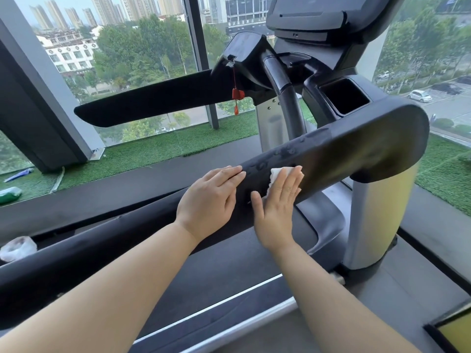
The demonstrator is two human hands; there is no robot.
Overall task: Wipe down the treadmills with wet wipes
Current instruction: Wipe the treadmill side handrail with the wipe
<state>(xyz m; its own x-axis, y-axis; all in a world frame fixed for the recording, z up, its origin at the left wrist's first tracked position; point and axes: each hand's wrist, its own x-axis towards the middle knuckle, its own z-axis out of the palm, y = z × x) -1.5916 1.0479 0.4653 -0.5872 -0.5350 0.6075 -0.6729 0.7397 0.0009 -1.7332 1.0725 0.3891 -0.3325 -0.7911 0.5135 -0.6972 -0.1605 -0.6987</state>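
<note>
Your right hand (276, 207) lies flat on the near rail (344, 149) of the treadmill (326, 59). Its fingers are straight and close together and the thumb is spread out to the left. They press a white wipe (276, 172) against the rail's sloping inner face. The wipe is bunched under your fingertips, with only its upper edge and left side showing.

Your left hand (211, 197) rests just beside it on the same rail, open and flat. The fingers are straight and together, and the tips lie along the rail's top edge. It holds nothing. The two hands are near each other but apart.

The rail's long axis runs from the lower left, close to you, up and away to the right. It ends in a rounded cap over the silver post (369, 212). Wet smears (283, 151) mark its top just beyond the wipe.

The far rail (153, 100) runs roughly parallel, with its free end pointing left. A red clip (238, 94) hangs on a cord by the console (318, 11). The belt (229, 271) lies below your forearms. A crumpled clear packet (17, 248) sits on the rail at the left edge.
</note>
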